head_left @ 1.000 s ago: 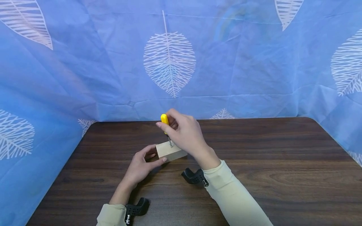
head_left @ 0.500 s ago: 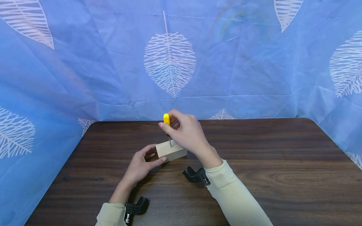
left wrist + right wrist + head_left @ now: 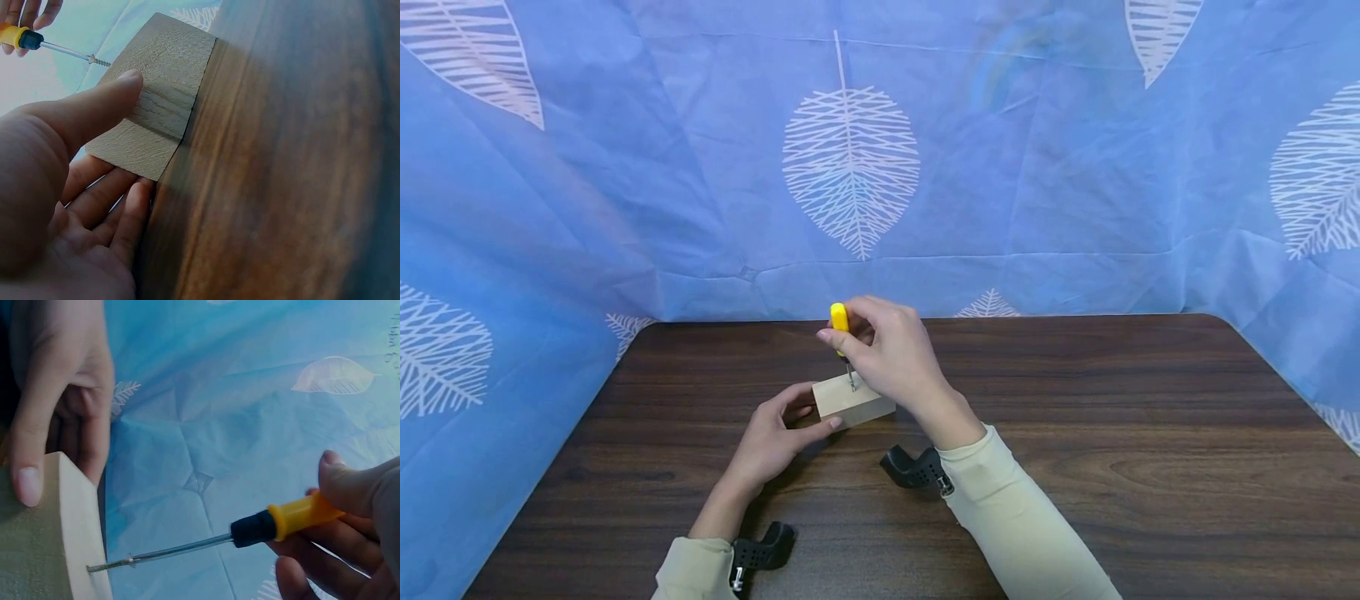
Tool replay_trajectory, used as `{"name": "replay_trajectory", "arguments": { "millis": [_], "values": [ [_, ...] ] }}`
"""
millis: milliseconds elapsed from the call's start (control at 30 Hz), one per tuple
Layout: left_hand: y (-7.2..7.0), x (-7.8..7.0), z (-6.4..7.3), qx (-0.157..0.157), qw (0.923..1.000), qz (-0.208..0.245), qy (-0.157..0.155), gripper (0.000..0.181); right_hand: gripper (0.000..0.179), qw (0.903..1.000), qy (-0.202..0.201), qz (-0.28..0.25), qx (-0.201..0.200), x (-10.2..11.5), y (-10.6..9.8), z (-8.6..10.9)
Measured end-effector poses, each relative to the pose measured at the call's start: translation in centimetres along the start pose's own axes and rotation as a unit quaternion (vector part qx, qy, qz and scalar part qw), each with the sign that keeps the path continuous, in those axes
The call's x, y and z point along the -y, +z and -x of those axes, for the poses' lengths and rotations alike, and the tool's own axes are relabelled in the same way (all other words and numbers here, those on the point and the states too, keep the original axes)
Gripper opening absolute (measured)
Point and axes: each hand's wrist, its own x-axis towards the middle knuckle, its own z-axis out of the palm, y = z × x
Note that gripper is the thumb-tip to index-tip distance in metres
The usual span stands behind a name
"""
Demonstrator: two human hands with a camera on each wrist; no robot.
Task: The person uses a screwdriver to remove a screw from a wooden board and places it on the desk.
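A pale wooden block (image 3: 859, 410) lies on the table, gripped at its left end by my left hand (image 3: 772, 440). In the left wrist view the thumb presses one side of the block (image 3: 164, 75) and the fingers wrap behind it. My right hand (image 3: 897, 354) pinches the yellow handle of a screwdriver (image 3: 253, 529) between thumb and fingers. Its shaft points down at a screw (image 3: 111, 565), with the tip at the screw head. The screw stands upright in the block's top face, with much of its thread showing above the wood.
The dark wood-grain table (image 3: 1112, 433) stretches out on both sides of the hands. Black camera mounts sit at the left wrist (image 3: 765, 550) and the right wrist (image 3: 913, 468). A blue cloth (image 3: 700, 167) with white leaf prints hangs behind the table.
The screwdriver handle has shifted slightly right and then partly back left, along with my right hand. My left hand and the block have stayed in place.
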Motion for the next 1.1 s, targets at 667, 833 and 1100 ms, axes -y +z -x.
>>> {"name": "replay_trajectory", "arguments": {
  "millis": [667, 833, 1100],
  "values": [
    [0.19, 0.22, 0.13, -0.004, 1.0, 0.002, -0.005, 0.058, 0.021, 0.997, 0.047, -0.061, 0.006, 0.11, 0.17, 0.3],
    [0.16, 0.08, 0.01, -0.005, 1.0, -0.003, -0.006, 0.057, 0.018, 0.9959, 0.063, -0.065, 0.005, 0.14, -0.09, 0.25],
    [0.1, -0.07, 0.09, -0.006, 0.9999, -0.003, -0.008, 0.057, 0.014, 0.9951, 0.067, -0.066, 0.032, 0.18, -0.47, 0.17]
  ]
}}
